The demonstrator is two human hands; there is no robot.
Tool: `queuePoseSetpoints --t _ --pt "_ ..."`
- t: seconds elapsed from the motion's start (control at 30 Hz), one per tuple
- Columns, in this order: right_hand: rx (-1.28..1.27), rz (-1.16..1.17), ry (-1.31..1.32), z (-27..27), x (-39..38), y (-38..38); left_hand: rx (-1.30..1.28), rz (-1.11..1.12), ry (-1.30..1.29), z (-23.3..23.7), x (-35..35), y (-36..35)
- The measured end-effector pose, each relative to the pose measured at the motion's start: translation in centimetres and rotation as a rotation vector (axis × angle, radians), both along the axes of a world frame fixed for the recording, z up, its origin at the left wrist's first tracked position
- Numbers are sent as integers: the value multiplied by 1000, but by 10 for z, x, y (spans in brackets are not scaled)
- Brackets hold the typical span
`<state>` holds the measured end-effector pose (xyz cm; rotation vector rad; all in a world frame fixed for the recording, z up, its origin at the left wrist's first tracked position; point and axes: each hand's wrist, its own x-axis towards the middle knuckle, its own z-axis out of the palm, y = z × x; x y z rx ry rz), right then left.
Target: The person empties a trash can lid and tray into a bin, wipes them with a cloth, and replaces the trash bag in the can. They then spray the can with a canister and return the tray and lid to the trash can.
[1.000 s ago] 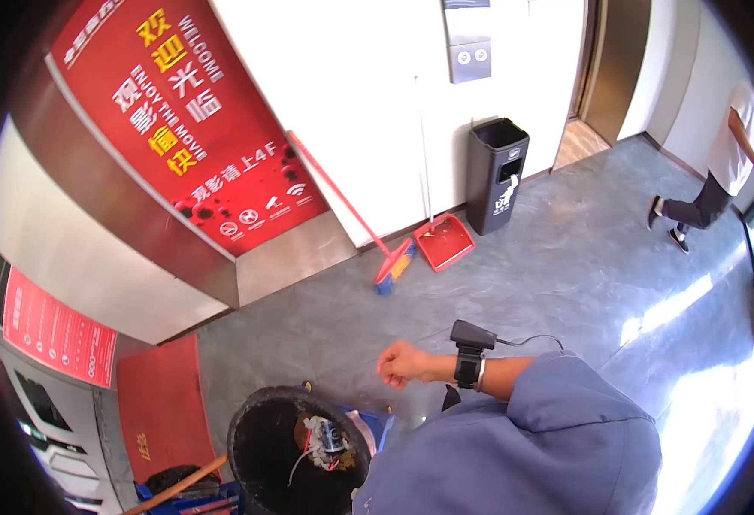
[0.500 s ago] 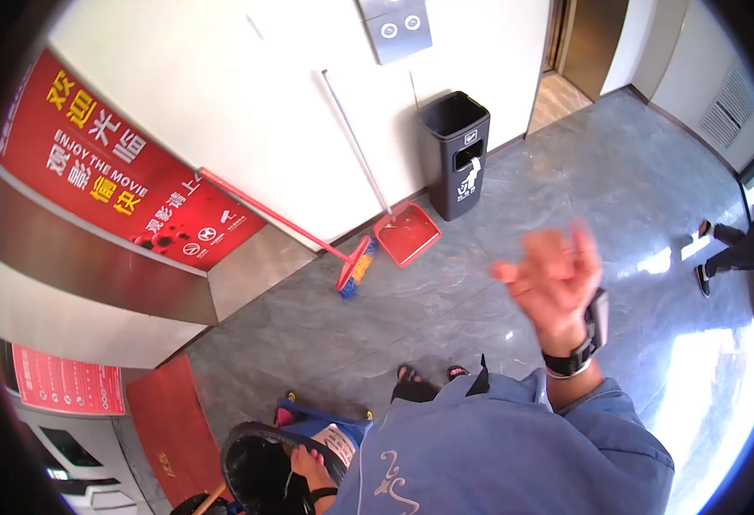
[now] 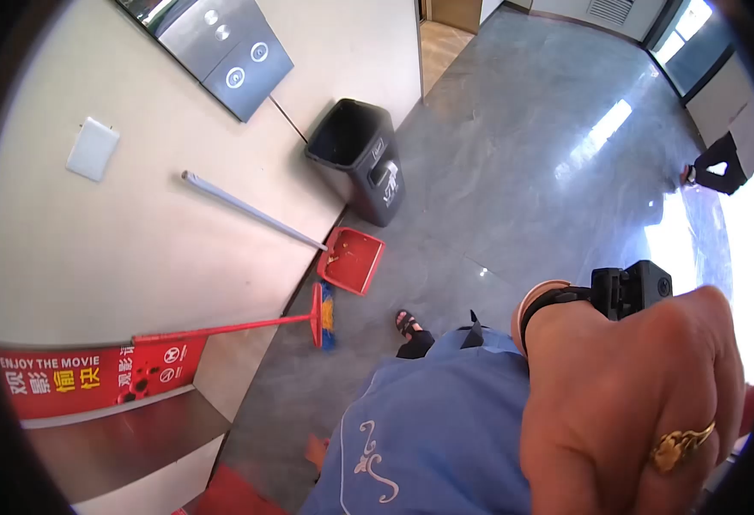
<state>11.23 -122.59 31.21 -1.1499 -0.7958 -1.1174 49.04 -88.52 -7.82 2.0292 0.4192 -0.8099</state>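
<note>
— How are your hands being?
— Your right hand (image 3: 634,403) is curling near your blue shirt (image 3: 441,421); whether it or your blurred left hand (image 3: 317,450) is holding something, I cannot tell.

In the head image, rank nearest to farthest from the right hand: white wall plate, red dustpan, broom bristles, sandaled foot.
1. Sandaled foot, left of the right hand.
2. Red dustpan, broom bristles, farther left: too close to call.
3. White wall plate, far left.

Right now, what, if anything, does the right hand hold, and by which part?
It cannot be told: the right hand shows its back and a gold ring, but the ends of its fingers are hidden.
</note>
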Motion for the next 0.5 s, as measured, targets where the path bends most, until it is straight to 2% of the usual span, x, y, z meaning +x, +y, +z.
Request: queuePoseSetpoints --t 0.17,0.3,0.37,0.5 --pt "11 -73 51 -9 16 -66 -122 -168 -100 17 35 -140" --pt "40 -180 98 -25 3 -125 -138 -299 -168 12 30 -229" --pt "92 -274 131 -41 -8 -167 -116 -434 -199 9 19 -265" --pt "491 -628 323 -130 -29 -267 -209 -786 -379 2 -31 -332"
